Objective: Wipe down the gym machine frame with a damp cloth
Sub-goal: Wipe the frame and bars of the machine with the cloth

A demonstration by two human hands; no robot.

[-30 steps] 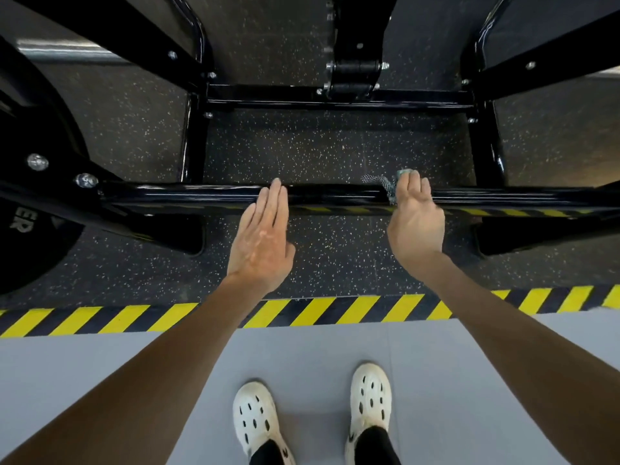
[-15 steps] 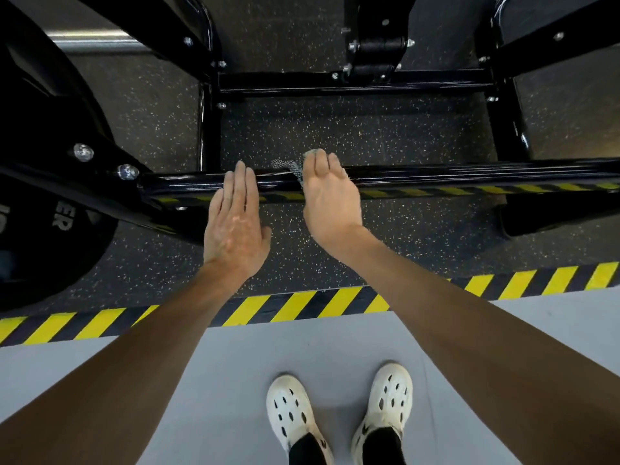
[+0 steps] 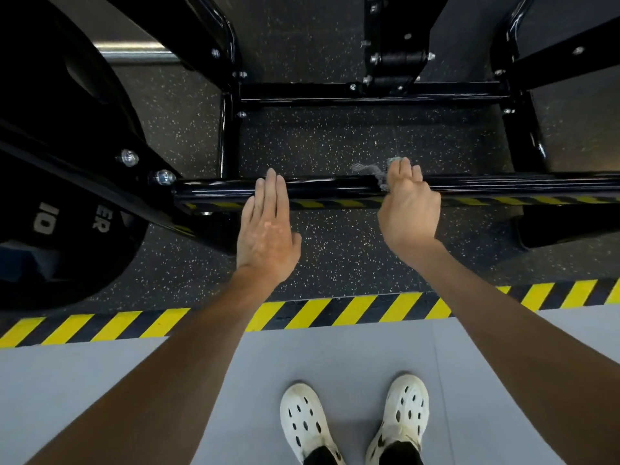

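A: Where is the grey crumpled cloth [image 3: 368,172]?

B: It lies on top of the glossy black horizontal frame bar [image 3: 322,188], mostly under the person's right hand [image 3: 409,209]. That hand's fingers curl over the bar and clamp the cloth against it, and a frayed end sticks out to the left of the hand.

A: And the left hand [image 3: 266,229]?

B: It is released, with the fingers straight and together. The fingertips lie flat on the same bar, left of the cloth, and it holds nothing.

A: What else is around the bar?

B: By its left end is a black round weight plate [image 3: 60,196] with white lettering. On the bar's near side comes dark speckled rubber floor [image 3: 335,250], then a yellow-and-black striped tape line [image 3: 335,310], then the person's white perforated clogs [image 3: 307,421].
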